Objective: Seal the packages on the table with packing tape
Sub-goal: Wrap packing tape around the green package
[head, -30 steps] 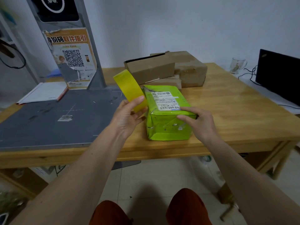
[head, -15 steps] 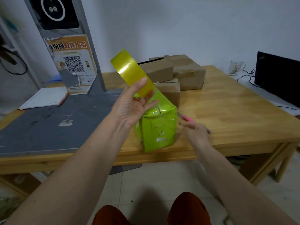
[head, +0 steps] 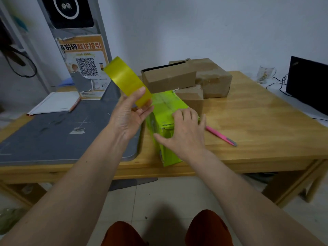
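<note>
The green package [head: 165, 110] is stood near the front edge of the table [head: 266, 125], steadied by the right hand [head: 184, 134], whose fingers are spread flat over its top and side. Its glossy wrap is judged slippery and yielding, so it is best braced at the firmer corners. The tape roll [head: 126, 80] is gripped at its lower rim by the left hand [head: 129, 114]; it is judged light and stiff. Brown cardboard boxes [head: 186, 79] are stacked behind, toward the far edge.

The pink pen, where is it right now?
In the head view, the pink pen lies on the wooden table, just right of the right hand and the green package.
</note>
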`<act>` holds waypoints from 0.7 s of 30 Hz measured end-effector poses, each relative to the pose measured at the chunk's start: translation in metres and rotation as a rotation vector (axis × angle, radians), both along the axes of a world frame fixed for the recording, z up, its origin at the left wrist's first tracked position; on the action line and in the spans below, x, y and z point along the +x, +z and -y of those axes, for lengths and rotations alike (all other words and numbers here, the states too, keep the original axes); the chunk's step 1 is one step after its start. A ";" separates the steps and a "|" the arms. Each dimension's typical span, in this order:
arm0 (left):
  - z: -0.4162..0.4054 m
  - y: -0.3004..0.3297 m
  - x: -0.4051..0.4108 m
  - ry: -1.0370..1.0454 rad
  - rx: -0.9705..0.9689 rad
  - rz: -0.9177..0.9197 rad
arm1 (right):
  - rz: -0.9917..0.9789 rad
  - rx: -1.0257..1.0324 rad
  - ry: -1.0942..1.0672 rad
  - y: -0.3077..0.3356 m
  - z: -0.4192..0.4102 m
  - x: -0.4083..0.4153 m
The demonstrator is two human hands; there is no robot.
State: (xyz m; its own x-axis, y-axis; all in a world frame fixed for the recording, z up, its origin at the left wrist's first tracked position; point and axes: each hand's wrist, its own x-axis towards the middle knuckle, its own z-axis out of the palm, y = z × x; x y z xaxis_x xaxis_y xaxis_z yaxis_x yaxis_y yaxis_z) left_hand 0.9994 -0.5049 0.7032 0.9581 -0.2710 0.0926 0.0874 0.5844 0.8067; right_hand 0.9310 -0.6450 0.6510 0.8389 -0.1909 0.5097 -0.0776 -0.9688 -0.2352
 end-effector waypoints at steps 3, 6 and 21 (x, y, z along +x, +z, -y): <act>-0.008 -0.006 -0.001 0.014 0.019 -0.009 | 0.071 0.085 0.007 -0.003 0.003 0.004; -0.015 -0.010 -0.001 0.027 0.042 -0.014 | 0.114 0.517 0.058 0.002 0.028 0.007; 0.005 -0.019 -0.013 -0.058 0.123 -0.057 | 0.243 1.340 -0.177 -0.019 0.058 0.006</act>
